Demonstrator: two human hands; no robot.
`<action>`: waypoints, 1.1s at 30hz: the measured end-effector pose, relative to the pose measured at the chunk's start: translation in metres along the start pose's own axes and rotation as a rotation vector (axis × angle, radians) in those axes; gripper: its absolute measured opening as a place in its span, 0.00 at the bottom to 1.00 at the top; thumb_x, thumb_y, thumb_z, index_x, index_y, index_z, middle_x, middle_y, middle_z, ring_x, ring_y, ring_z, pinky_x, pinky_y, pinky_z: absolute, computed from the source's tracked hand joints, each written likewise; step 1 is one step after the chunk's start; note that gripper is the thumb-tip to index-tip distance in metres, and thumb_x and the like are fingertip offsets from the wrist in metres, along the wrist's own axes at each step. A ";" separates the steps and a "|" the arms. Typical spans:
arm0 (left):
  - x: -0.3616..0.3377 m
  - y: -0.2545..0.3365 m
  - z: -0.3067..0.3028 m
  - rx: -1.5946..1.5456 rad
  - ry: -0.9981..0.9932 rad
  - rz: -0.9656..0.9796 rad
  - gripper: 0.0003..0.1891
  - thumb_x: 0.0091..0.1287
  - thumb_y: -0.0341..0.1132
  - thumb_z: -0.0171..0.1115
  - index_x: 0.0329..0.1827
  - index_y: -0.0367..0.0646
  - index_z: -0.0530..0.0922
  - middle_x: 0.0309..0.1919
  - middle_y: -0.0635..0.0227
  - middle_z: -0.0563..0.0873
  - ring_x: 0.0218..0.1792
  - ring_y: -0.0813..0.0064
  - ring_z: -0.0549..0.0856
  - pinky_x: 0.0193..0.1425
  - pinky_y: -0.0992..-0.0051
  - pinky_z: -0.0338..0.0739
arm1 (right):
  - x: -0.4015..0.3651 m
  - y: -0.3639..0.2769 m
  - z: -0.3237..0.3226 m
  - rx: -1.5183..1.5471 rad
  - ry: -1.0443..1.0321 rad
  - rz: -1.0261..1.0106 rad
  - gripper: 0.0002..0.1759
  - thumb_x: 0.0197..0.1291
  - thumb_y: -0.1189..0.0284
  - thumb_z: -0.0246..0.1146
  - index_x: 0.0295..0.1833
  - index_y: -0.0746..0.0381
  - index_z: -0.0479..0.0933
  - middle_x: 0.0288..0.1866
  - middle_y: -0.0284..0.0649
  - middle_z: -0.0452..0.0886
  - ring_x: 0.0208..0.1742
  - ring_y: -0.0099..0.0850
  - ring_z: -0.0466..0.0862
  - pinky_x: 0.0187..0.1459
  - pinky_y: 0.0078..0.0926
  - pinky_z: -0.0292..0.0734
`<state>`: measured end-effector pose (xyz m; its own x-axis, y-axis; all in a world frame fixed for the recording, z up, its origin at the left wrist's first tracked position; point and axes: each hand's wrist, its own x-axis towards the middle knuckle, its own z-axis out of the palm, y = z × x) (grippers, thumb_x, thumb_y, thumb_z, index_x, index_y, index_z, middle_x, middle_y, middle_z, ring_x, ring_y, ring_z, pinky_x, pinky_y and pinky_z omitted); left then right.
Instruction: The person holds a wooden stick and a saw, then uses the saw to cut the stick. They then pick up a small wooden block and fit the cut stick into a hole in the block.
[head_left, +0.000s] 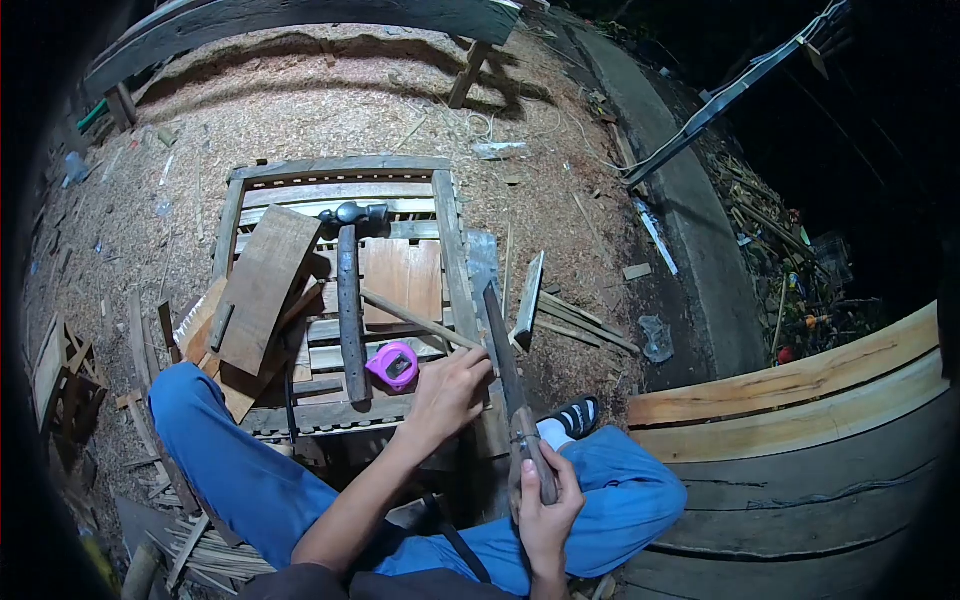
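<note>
Left grip (450, 390): closed round thin stick (415, 319), slanting away leftward.
Right grip (546, 503): clamped on bladed tool (526, 428).
Blade (508, 362): points away, just right of stick's near end; left grip nearer.

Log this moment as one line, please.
left hand: gripping thin stick | right hand: gripping long-bladed tool | on slatted stand: hammer, pink tape measure | stick-blade contact: unclear

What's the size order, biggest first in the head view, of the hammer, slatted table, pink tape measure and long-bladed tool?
1. Slatted table
2. Hammer and long-bladed tool: too alike to rank, and the tool looks nearer the camera
3. Pink tape measure
</note>
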<state>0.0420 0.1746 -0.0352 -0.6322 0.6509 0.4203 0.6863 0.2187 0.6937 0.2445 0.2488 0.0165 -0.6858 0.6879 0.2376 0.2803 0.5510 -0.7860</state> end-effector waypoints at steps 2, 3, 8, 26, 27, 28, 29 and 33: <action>-0.001 0.000 0.000 0.017 -0.012 -0.007 0.14 0.52 0.27 0.71 0.41 0.38 0.80 0.43 0.61 0.81 0.48 0.57 0.85 0.48 0.58 0.82 | 0.000 -0.002 0.002 -0.011 0.009 -0.051 0.18 0.73 0.73 0.68 0.61 0.73 0.81 0.46 0.41 0.86 0.37 0.20 0.82 0.37 0.20 0.78; -0.002 -0.002 0.002 0.020 -0.005 -0.006 0.15 0.51 0.27 0.72 0.42 0.38 0.80 0.43 0.61 0.81 0.48 0.57 0.85 0.48 0.58 0.82 | -0.003 -0.004 0.001 0.041 -0.012 0.056 0.18 0.73 0.73 0.67 0.62 0.73 0.81 0.45 0.41 0.86 0.35 0.20 0.82 0.35 0.19 0.77; -0.001 -0.004 0.003 0.032 -0.035 -0.012 0.17 0.49 0.28 0.73 0.42 0.39 0.80 0.44 0.61 0.81 0.49 0.57 0.85 0.50 0.59 0.82 | -0.010 0.014 -0.005 -0.138 0.015 -0.276 0.18 0.75 0.74 0.65 0.64 0.72 0.78 0.41 0.39 0.85 0.26 0.17 0.77 0.25 0.18 0.71; -0.004 -0.004 0.007 0.041 0.013 -0.015 0.15 0.51 0.28 0.74 0.41 0.40 0.80 0.43 0.63 0.81 0.46 0.59 0.85 0.46 0.59 0.82 | -0.021 -0.007 -0.006 0.178 0.005 0.274 0.19 0.71 0.73 0.68 0.61 0.74 0.81 0.54 0.53 0.89 0.54 0.35 0.88 0.59 0.34 0.82; -0.004 -0.005 0.008 0.040 0.018 -0.019 0.15 0.51 0.28 0.74 0.41 0.40 0.80 0.43 0.63 0.81 0.46 0.59 0.85 0.46 0.59 0.82 | -0.021 0.000 -0.007 0.174 0.001 0.271 0.19 0.71 0.73 0.68 0.61 0.74 0.81 0.54 0.53 0.89 0.54 0.35 0.88 0.59 0.34 0.82; -0.004 -0.005 0.007 0.042 0.009 -0.009 0.15 0.51 0.28 0.74 0.41 0.40 0.80 0.43 0.63 0.81 0.46 0.59 0.85 0.46 0.59 0.82 | -0.021 0.008 -0.007 0.141 -0.014 0.186 0.18 0.74 0.73 0.67 0.63 0.73 0.79 0.43 0.43 0.85 0.37 0.25 0.80 0.39 0.26 0.72; -0.003 -0.005 0.007 0.047 -0.003 0.004 0.15 0.51 0.29 0.73 0.41 0.40 0.80 0.43 0.63 0.81 0.46 0.59 0.85 0.46 0.59 0.82 | -0.023 0.014 -0.006 0.111 -0.026 0.102 0.17 0.76 0.73 0.65 0.64 0.71 0.77 0.33 0.33 0.81 0.20 0.14 0.72 0.19 0.17 0.63; -0.004 -0.003 0.004 0.052 0.003 0.001 0.15 0.51 0.29 0.73 0.41 0.40 0.80 0.43 0.63 0.81 0.47 0.59 0.85 0.47 0.59 0.82 | -0.002 -0.025 0.001 0.269 0.005 0.380 0.19 0.70 0.73 0.68 0.61 0.75 0.81 0.55 0.54 0.88 0.57 0.38 0.88 0.60 0.36 0.81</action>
<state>0.0441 0.1744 -0.0411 -0.6328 0.6491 0.4223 0.7044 0.2561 0.6620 0.2379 0.2332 0.0350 -0.5647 0.8200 -0.0931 0.3263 0.1182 -0.9378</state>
